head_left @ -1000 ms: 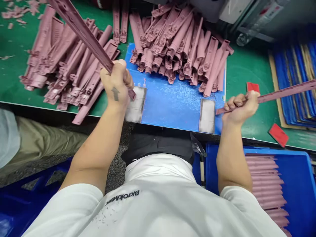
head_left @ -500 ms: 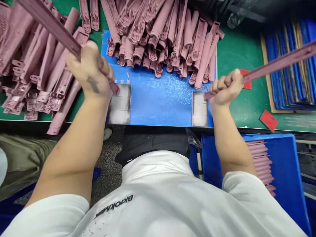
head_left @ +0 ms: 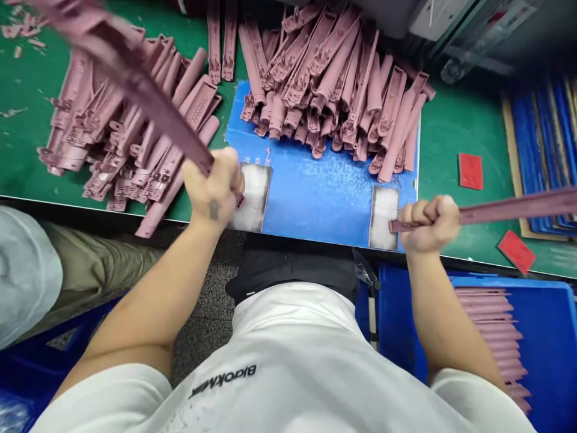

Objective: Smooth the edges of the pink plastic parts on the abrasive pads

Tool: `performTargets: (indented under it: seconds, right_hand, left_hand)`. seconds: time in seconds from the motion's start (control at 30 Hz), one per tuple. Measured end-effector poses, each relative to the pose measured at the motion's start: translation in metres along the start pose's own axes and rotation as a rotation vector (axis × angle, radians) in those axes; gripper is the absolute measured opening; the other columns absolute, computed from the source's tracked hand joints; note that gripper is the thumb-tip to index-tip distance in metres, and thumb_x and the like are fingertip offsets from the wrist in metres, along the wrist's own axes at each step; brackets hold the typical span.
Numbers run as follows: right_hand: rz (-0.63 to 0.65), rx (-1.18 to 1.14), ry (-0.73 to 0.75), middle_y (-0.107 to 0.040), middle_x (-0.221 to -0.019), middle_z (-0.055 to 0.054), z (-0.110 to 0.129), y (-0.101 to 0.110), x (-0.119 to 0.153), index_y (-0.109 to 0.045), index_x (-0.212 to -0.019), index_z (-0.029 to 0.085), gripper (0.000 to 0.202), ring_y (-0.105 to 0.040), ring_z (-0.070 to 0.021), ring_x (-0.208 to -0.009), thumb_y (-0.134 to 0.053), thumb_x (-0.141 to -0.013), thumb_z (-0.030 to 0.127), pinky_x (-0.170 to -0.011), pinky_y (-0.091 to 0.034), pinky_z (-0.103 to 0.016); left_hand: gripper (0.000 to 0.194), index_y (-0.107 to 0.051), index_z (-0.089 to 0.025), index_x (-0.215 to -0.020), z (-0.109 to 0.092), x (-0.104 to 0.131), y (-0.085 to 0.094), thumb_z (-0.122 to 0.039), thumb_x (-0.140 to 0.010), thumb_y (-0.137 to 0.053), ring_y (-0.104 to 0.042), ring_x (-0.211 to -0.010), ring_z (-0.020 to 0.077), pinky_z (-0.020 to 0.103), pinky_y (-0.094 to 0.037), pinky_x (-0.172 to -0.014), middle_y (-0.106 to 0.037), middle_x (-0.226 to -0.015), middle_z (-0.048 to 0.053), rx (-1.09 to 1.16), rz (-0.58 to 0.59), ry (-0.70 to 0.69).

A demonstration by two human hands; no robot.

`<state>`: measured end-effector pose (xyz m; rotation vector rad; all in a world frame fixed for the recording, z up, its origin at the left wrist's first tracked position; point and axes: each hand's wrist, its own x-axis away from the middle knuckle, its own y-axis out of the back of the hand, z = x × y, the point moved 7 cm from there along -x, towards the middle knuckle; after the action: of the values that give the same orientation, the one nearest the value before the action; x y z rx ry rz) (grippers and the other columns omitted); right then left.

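My left hand (head_left: 215,187) is wrapped in a fist around a long pink plastic housing piece (head_left: 157,114), which slants up to the far left and is blurred at its far end. My right hand (head_left: 428,224) is closed on a narrow pink plastic strip (head_left: 514,207) that points out to the right. A short end of the strip sticks out on the inner side of that fist. Both fists are above the front of a blue board (head_left: 320,204), beside its left grey-white pad (head_left: 253,195) and right grey-white pad (head_left: 384,218).
Pink plastic pieces are heaped on the board's back (head_left: 315,78) and on the green table (head_left: 27,171) at left. Two red squares (head_left: 470,171) lie right, near stacked blue sheets (head_left: 547,144). A blue bin (head_left: 547,337) holds stacked pink pieces. Another person's trousers (head_left: 99,264) show left.
The view has swung left, so the table appears further right and lower. Both fists have come nearer the table's front edge, still holding their pink pieces; the right strip now lies flatter.
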<state>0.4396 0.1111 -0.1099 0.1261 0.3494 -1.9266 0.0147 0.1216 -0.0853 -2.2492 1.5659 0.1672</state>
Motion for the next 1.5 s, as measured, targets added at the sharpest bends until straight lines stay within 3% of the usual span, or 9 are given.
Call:
performTargets:
  seconds: [0.13,0.4,0.67,0.83,1.17,1.27,1.33,1.43,1.5]
  right_hand:
    - [-0.138,-0.028,-0.01,-0.006,-0.06,0.012,-0.008,0.004,-0.022,-0.021,-0.075,0.034,0.075,-0.004,-0.0125,-0.051,-0.065,-0.114,0.081,-0.046,-0.012,-0.034]
    - [-0.098,0.063,-0.373,-0.01,-0.062,0.013,-0.017,0.011,-0.009,-0.027,-0.079,0.032,0.068,-0.005,-0.0109,-0.051,-0.072,-0.116,0.067,-0.047,-0.007,-0.034]
    - [-0.06,0.052,-0.3,-0.011,-0.061,0.014,-0.03,0.005,-0.028,-0.028,-0.081,0.033,0.058,-0.005,-0.0077,-0.049,-0.06,-0.126,0.053,-0.045,-0.007,-0.029]
    - [0.026,0.071,-0.305,-0.01,-0.061,0.014,-0.03,0.009,-0.022,-0.029,-0.079,0.032,0.064,-0.006,-0.0077,-0.047,-0.068,-0.122,0.06,-0.044,-0.007,-0.029]
    - [-0.048,0.112,-0.119,-0.011,-0.065,0.011,-0.037,0.003,-0.05,-0.028,-0.082,0.035,0.067,-0.015,-0.0141,-0.058,-0.058,-0.123,0.078,-0.051,-0.026,-0.031]
    - [-0.14,0.112,0.149,-0.018,-0.064,0.008,0.003,0.002,-0.014,-0.026,-0.077,0.034,0.069,-0.023,-0.0162,-0.058,-0.057,-0.12,0.079,-0.055,-0.033,-0.034]
    - [-0.021,0.161,0.201,-0.025,-0.063,0.005,0.029,-0.002,0.032,-0.029,-0.072,0.033,0.075,-0.033,-0.0184,-0.056,-0.07,-0.11,0.082,-0.056,-0.039,-0.038]
    - [0.089,0.133,0.095,-0.015,-0.056,0.008,0.04,0.003,0.073,-0.028,-0.065,0.032,0.072,-0.018,-0.0167,-0.044,-0.077,-0.105,0.067,-0.046,-0.023,-0.039]
    - [0.08,0.133,0.047,-0.011,-0.054,0.01,0.032,0.001,0.059,-0.026,-0.066,0.033,0.072,-0.009,-0.0136,-0.041,-0.076,-0.108,0.065,-0.041,-0.015,-0.036]
  left_hand:
    - [0.058,-0.026,-0.03,-0.072,0.017,-0.021,-0.003,-0.001,-0.12,-0.041,-0.007,-0.047,0.0127,0.032,-0.008,-0.043,-0.015,-0.058,-0.009,-0.055,-0.186,0.23]
    - [0.047,-0.036,-0.027,-0.071,0.028,-0.011,0.002,-0.013,-0.111,-0.056,-0.007,-0.051,0.0122,0.031,-0.001,-0.049,-0.02,-0.06,-0.008,-0.163,-0.049,0.46]
    - [0.051,-0.032,-0.028,-0.079,0.046,-0.026,0.001,-0.007,-0.121,-0.053,-0.014,-0.051,0.0124,0.036,-0.012,-0.058,-0.022,-0.058,-0.009,-0.26,-0.129,0.431]
    - [0.049,-0.041,-0.027,-0.078,0.06,-0.028,0.005,-0.016,-0.116,-0.068,-0.027,-0.052,0.0115,0.032,-0.019,-0.057,-0.03,-0.058,-0.007,-0.313,-0.003,0.422]
    - [0.055,-0.028,-0.029,-0.082,0.05,-0.043,0.0,-0.002,-0.126,-0.042,-0.007,-0.051,0.0146,0.038,-0.008,-0.055,-0.012,-0.06,-0.009,-0.219,-0.163,0.367]
    - [0.063,-0.031,-0.029,-0.078,0.011,-0.012,0.008,-0.044,-0.133,-0.057,-0.028,-0.052,0.0147,0.036,-0.027,-0.057,-0.024,-0.064,-0.005,-0.105,-0.09,0.01]
    - [0.079,-0.036,-0.026,-0.069,-0.013,0.028,0.016,-0.073,-0.112,-0.083,-0.037,-0.056,0.0161,0.039,-0.034,-0.06,-0.033,-0.063,-0.002,-0.043,0.059,-0.132]
    - [0.086,-0.033,-0.025,-0.064,-0.018,0.062,0.027,-0.072,-0.104,-0.092,-0.027,-0.049,0.0144,0.04,-0.025,-0.053,-0.026,-0.056,-0.003,-0.063,0.084,-0.054]
    - [0.084,-0.028,-0.027,-0.064,-0.004,0.047,0.022,-0.065,-0.104,-0.092,-0.02,-0.047,0.0125,0.039,-0.018,-0.05,-0.021,-0.055,-0.005,-0.093,0.031,0.034]
